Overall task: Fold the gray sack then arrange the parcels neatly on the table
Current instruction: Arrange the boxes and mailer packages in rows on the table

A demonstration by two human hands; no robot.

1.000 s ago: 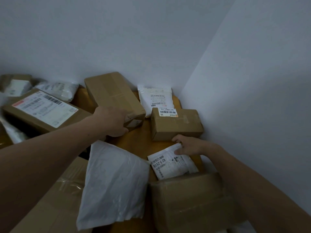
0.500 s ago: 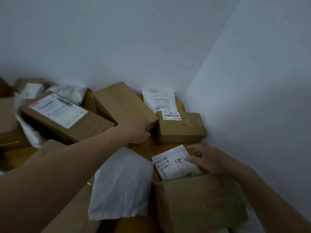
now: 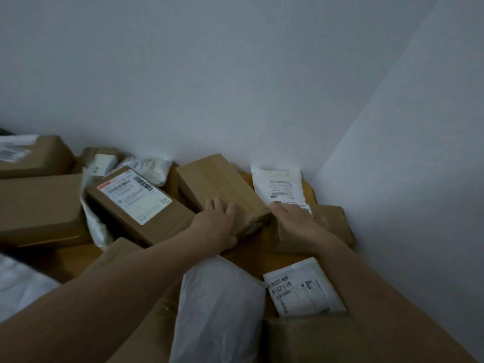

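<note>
Parcels crowd a yellow-brown table [image 3: 251,255] in a wall corner. My left hand [image 3: 217,221] grips the near end of a long brown box [image 3: 217,182], with fingers on top and thumb under the end. My right hand [image 3: 296,218] lies palm down with fingers stretched on the small brown box [image 3: 332,226], covering most of its label. A white mailer bag [image 3: 217,310] and a labelled white pouch [image 3: 301,286] lie under my forearms. A pale crumpled sheet [image 3: 18,286] shows at the lower left; I cannot tell whether it is the gray sack.
A labelled brown box [image 3: 136,203] lies left of the long box, with larger cartons [image 3: 39,203] beyond it. A white labelled pouch [image 3: 280,184] leans in the corner. A carton [image 3: 314,339] sits nearest me. Walls close off the back and right.
My right hand left the labelled white pouch and moved forward onto the small brown box. My left hand stays on the long box's near end. The view shifted, showing more cartons on the left.
</note>
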